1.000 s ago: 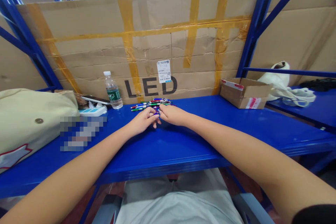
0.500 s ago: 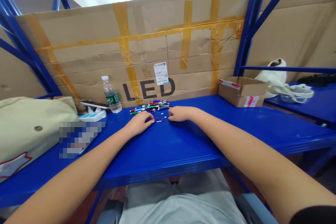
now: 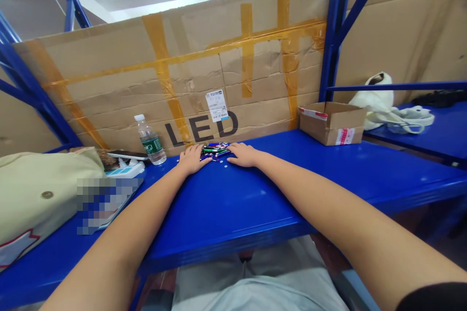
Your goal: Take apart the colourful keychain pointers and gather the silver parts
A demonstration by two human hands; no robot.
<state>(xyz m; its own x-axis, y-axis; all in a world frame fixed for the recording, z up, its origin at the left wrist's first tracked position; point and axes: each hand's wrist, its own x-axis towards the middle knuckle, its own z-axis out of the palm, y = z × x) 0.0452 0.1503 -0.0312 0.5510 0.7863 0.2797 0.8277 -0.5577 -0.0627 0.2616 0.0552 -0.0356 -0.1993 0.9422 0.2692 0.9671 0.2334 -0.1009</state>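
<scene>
A small pile of shiny coloured carabiner-like clips (image 3: 216, 149) lies on the blue table (image 3: 233, 204), close to the cardboard wall. My left hand (image 3: 193, 159) rests over the pile's left side, fingers apart and palm down, hiding some of the clips. On the pile's right edge is my right hand (image 3: 243, 154), its thumb spread from the fingers, which touch the clips. Neither hand is closed round anything.
A water bottle (image 3: 151, 141) stands left of the pile. Further left are a white power strip (image 3: 126, 170), a phone (image 3: 127, 155) and a cream bag (image 3: 51, 194). An open cardboard box (image 3: 332, 124) sits at the back right, beside a white bag (image 3: 377, 99).
My left hand has let go of the purple clip and moved forward and left onto the pile. My right hand has opened at the pile's right side. The camera view has tilted slightly.
</scene>
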